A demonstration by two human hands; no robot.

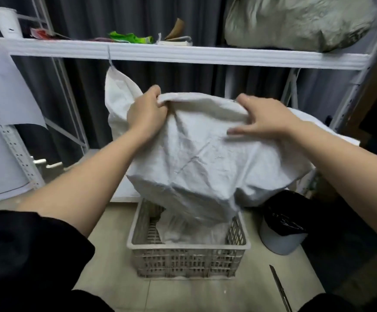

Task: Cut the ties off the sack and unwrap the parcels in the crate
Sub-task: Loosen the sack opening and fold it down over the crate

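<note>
A white woven sack (196, 158), creased and bulging, is held tilted above a beige perforated plastic crate (187, 255) placed on the floor. A white-wrapped parcel (189, 228) is seen inside the crate.

We see a white woven sack (196, 154), a beige lattice crate (187, 255), grey curtains (160, 19), black sleeves (25, 255).
</note>
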